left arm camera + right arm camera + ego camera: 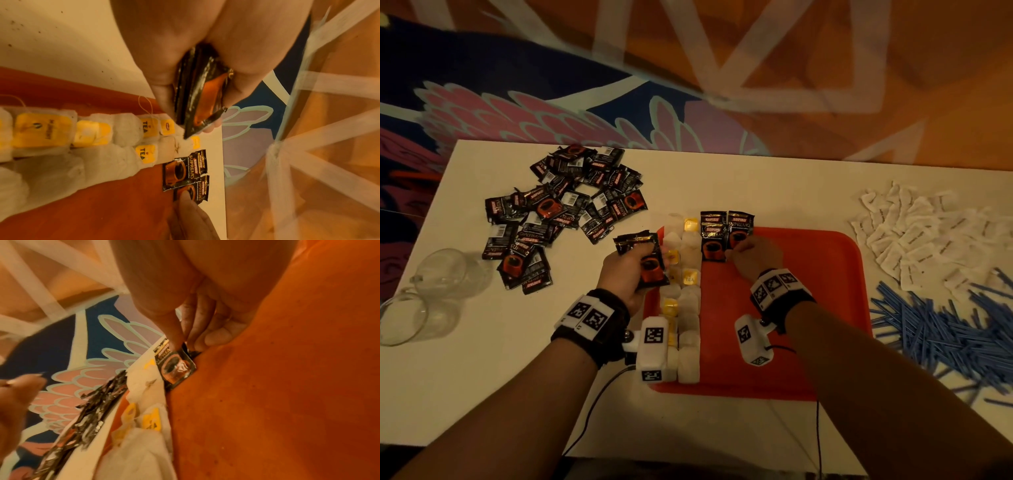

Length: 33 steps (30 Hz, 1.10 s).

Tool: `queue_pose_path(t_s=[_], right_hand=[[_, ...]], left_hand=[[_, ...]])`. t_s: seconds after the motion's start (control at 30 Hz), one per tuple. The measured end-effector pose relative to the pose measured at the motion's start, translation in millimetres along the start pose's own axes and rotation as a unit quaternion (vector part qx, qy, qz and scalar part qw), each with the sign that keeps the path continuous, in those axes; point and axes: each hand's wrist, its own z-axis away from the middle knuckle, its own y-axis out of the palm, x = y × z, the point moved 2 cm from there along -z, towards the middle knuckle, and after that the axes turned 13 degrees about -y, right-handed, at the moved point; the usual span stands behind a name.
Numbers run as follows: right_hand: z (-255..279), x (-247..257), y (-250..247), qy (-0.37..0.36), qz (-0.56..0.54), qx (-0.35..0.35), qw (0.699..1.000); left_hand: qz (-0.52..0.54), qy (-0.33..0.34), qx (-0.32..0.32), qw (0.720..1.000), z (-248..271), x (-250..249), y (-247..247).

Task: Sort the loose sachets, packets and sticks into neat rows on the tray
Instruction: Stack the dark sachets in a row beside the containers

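A red tray (808,274) lies on the white table. Two columns of tea bags (688,301) with yellow tags run down its left side. Two black coffee sachets stand side by side at the tray's far edge: the left sachet (713,240) lies free, and my right hand (751,253) pinches the lower edge of the right sachet (739,228). In the left wrist view a fingertip (185,199) of that hand rests on the right sachet (193,190). My left hand (630,267) grips a small stack of coffee sachets (643,253) above the tray's left rim.
A loose pile of black coffee sachets (565,212) lies at the table's back left. Two glass cups (445,270) stand at the left edge. White sachets (921,233) and a heap of blue sticks (945,329) cover the right side. Cables run off the front edge.
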Motion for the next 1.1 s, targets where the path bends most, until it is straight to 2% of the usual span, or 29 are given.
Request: queue_pose_path(t_s=[0.1, 0.23, 0.33, 0.57, 0.67, 0.83, 0.97, 1.1], right_hand=[[15.0, 14.7, -8.7, -0.058, -0.026, 0.012, 0.998], [41.7, 36.8, -9.7, -0.159, -0.112, 0.083, 0.977], [54.1, 42.7, -4.4, -0.164, -0.185, 0.117, 0.962], [58.9, 35.1, -24.3, -0.204, -0.125, 0.067, 0.969], [61.2, 33.2, -26.3, -0.207, -0.130, 0.069, 0.967], [62.1, 26.3, -32.1, -0.198, -0.135, 0.071, 0.968], [60.2, 21.8, -28.8, -0.192, -0.140, 0.097, 0.966], [53.0, 16.9, -23.2, -0.185, -0.117, 0.101, 0.971]], left_hand=[[-0.023, 0.026, -0.017, 0.999, 4.4, 1.2, 8.2], [-0.035, 0.051, -0.006, 0.998, 14.1, 2.2, 26.0], [-0.047, 0.052, 0.002, 0.998, 20.4, 6.1, 40.1], [-0.042, 0.067, 0.007, 0.997, 32.7, 6.4, 54.8], [-0.037, 0.049, 0.020, 0.998, 34.3, 10.4, 55.8], [-0.036, 0.075, 0.032, 0.996, 33.3, 13.6, 56.4], [-0.038, 0.040, 0.040, 0.998, 24.7, 18.2, 57.0], [-0.043, 0.040, 0.013, 0.998, 17.2, 16.1, 57.9]])
